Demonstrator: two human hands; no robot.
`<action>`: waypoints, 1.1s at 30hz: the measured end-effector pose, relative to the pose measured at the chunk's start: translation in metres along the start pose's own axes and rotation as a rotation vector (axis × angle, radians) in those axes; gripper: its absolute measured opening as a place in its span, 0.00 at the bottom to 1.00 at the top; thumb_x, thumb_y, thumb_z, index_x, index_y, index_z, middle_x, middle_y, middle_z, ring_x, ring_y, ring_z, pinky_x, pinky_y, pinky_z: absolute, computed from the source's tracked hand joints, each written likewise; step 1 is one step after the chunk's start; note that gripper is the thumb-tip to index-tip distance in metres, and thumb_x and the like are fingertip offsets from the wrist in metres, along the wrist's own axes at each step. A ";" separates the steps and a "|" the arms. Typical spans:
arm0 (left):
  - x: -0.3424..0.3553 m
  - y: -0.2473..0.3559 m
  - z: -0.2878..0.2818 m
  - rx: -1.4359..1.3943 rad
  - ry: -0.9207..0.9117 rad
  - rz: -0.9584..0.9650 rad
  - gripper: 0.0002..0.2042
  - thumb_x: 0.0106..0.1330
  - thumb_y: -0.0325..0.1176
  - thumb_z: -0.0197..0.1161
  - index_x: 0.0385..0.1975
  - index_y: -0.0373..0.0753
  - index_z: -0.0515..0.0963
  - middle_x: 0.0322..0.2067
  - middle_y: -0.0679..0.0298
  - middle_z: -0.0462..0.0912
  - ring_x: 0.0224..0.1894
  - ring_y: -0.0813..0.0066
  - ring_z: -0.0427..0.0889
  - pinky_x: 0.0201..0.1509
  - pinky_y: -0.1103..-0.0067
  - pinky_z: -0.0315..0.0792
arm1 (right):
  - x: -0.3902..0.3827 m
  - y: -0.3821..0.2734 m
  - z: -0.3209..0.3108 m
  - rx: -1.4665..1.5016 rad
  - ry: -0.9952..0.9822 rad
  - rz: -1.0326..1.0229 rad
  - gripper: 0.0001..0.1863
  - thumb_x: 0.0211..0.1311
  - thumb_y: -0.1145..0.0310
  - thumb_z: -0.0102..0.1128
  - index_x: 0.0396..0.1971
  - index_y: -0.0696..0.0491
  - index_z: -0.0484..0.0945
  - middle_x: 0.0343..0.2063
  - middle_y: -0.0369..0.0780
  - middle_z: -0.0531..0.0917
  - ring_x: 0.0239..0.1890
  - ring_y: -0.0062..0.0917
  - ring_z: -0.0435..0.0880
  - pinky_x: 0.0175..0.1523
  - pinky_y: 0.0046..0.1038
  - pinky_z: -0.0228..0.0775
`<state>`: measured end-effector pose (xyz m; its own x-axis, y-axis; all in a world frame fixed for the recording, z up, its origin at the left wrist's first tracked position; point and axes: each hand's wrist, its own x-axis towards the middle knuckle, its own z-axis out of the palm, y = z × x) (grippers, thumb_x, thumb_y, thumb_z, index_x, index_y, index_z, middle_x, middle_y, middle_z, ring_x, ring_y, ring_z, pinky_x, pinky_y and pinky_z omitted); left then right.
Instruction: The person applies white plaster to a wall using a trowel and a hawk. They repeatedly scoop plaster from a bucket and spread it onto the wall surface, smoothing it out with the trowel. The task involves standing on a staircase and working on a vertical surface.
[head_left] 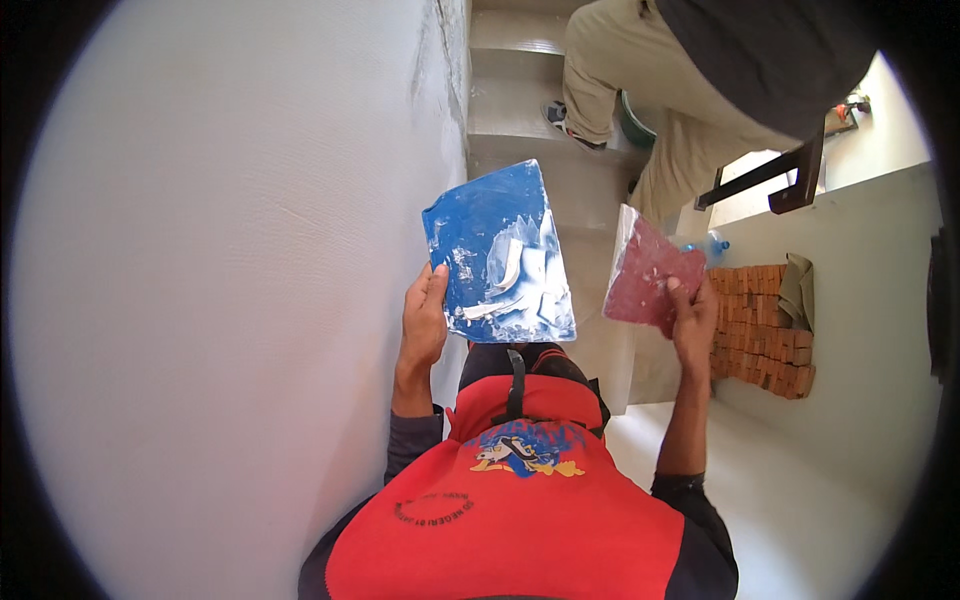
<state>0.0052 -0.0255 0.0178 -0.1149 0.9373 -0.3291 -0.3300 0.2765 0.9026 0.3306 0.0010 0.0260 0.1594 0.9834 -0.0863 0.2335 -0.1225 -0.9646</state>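
Observation:
A flat blue plastering board [465,235], smeared with white plaster [510,270] on its right and lower parts, is gripped at its left edge by my left hand [426,318]. The thumb lies on its upper face; the other fingers are hidden beneath. My right hand [695,315] holds a smaller dark-red flat spreader [645,270] by its right side, thumb on top. White residue runs along the spreader's left edge. The two tools are apart from each other, both in front of my body.
A pale wall [250,260] rises close on my left. Ahead, stairs [515,95] lead upward, where another person in khaki trousers [605,65] stands beside a green tub [635,122]. On the right are a dark railing [765,178], stacked orange bricks [750,325] and a clear bottle [712,247].

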 end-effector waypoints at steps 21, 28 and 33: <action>0.056 0.003 -0.011 -0.139 -0.091 -0.181 0.16 0.69 0.34 0.47 0.46 0.28 0.71 0.35 0.61 0.80 0.31 0.82 0.79 0.33 0.84 0.75 | 0.067 -0.081 0.073 -0.859 -0.777 -0.926 0.21 0.35 0.80 0.58 0.36 0.49 0.75 0.39 0.36 0.76 0.41 0.32 0.77 0.44 0.32 0.71; 0.061 -0.003 -0.022 -0.169 -0.138 -0.181 0.15 0.69 0.34 0.46 0.44 0.26 0.71 0.36 0.57 0.80 0.33 0.77 0.81 0.36 0.82 0.77 | 0.060 -0.075 0.061 -0.790 -0.679 -0.906 0.18 0.35 0.79 0.58 0.33 0.49 0.76 0.39 0.35 0.77 0.39 0.31 0.78 0.42 0.32 0.71; 0.054 0.000 -0.023 -0.127 -0.136 -0.161 0.15 0.68 0.36 0.47 0.41 0.29 0.73 0.28 0.59 0.81 0.23 0.78 0.81 0.25 0.83 0.78 | 0.064 -0.070 0.072 -0.741 -0.567 -0.940 0.19 0.34 0.81 0.57 0.33 0.51 0.76 0.37 0.37 0.77 0.39 0.33 0.78 0.41 0.32 0.71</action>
<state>-0.0226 0.0202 -0.0066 0.0726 0.9057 -0.4176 -0.4495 0.4034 0.7970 0.2553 0.0824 0.0703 -0.7283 0.6300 0.2696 0.5277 0.7666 -0.3658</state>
